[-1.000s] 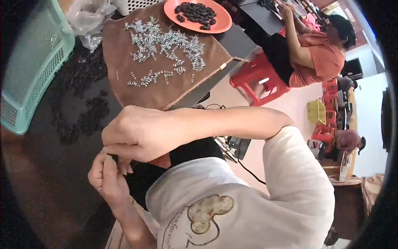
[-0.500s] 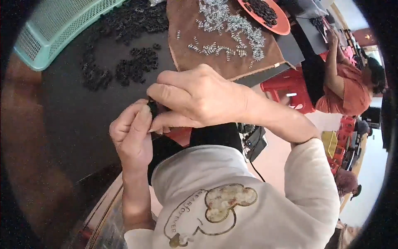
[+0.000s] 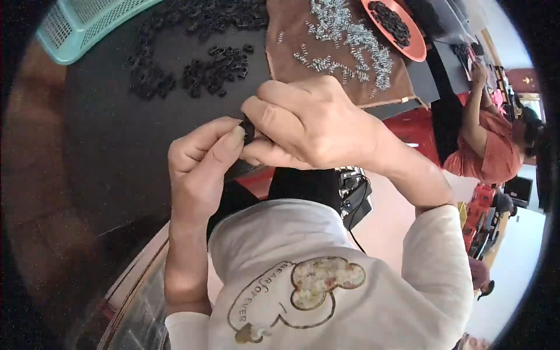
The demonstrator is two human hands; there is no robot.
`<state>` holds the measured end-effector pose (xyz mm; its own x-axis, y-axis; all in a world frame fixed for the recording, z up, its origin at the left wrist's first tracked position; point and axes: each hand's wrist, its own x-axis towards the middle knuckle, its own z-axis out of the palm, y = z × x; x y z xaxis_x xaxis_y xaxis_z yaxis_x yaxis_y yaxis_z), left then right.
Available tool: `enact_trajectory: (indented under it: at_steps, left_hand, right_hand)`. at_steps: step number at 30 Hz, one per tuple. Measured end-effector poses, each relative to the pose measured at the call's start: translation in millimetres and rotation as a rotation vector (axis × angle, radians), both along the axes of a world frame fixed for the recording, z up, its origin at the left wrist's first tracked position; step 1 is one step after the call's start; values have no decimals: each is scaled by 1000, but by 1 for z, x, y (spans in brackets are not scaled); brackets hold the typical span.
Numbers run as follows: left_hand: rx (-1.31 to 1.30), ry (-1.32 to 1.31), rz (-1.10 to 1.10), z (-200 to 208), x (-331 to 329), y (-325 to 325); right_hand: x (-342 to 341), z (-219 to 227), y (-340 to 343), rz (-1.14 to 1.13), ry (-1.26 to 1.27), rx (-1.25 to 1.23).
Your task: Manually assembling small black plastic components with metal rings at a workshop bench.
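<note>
A small black plastic part is pinched between my two hands above the table's near edge. The thumb and fingers of my left hand press on its left side. From the right, my right hand closes its fingers over the same part and hides most of it. Beyond my hands, many loose black parts lie heaped on the dark table. Small silver coil springs are scattered over a brown cloth at the far right.
A green plastic basket stands at the far left. An orange-red dish of dark pieces sits beyond the cloth. Another person in an orange-red top works at the right, near red stools.
Both hands, with the black part between them, now appear farther right and slightly higher. The view has shifted, so the table items also sit farther right and higher.
</note>
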<state>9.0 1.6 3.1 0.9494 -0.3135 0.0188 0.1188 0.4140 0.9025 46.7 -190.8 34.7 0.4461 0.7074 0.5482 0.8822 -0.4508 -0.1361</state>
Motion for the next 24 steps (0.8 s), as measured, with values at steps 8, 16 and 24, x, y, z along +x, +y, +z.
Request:
enact_trajectory:
  at_steps: [8, 16, 24]
  left_hand:
    - [-95, 30, 100, -17, -5, 2]
    - [-100, 100, 162, -8, -5, -4]
    - [-73, 66, 214, -9, -7, 0]
  right_hand:
    - [-7, 2, 6, -71, -41, -18]
    - [-7, -1, 7, -92, -77, -5]
    - [-6, -6, 17, -32, -111, 17]
